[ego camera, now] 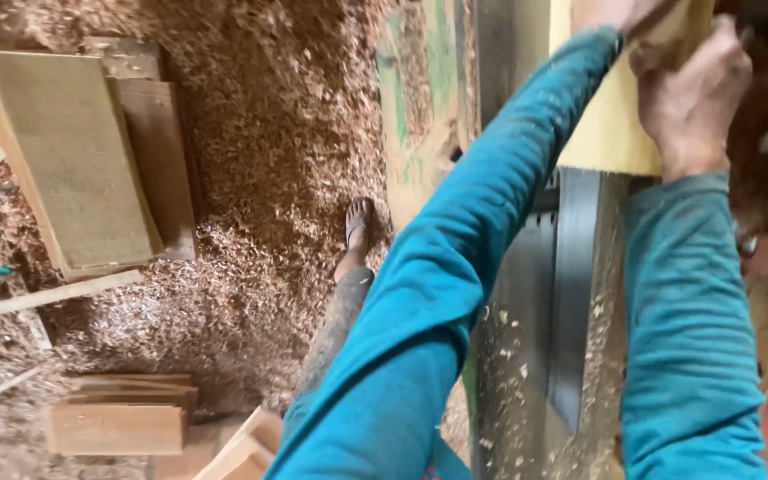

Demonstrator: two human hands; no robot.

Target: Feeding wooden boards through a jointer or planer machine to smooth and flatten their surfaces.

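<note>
Hands press a pale board (611, 124) onto a dark machine bed (571, 293) flecked with shavings. Right hand (691, 89) lies on the board's right edge, fingers curled over it and gripping. Left hand (637, 13) is mostly cut off by the frame's top; it rests on the board just left of the right hand, but I cannot tell whether it grips. Teal sleeves (455, 267) run back from both. Well left of the hands, shavings (268, 133) cover the floor, with a sandalled foot (359, 222), stacked panels (91, 160) and wood blocks (122, 418).
</note>
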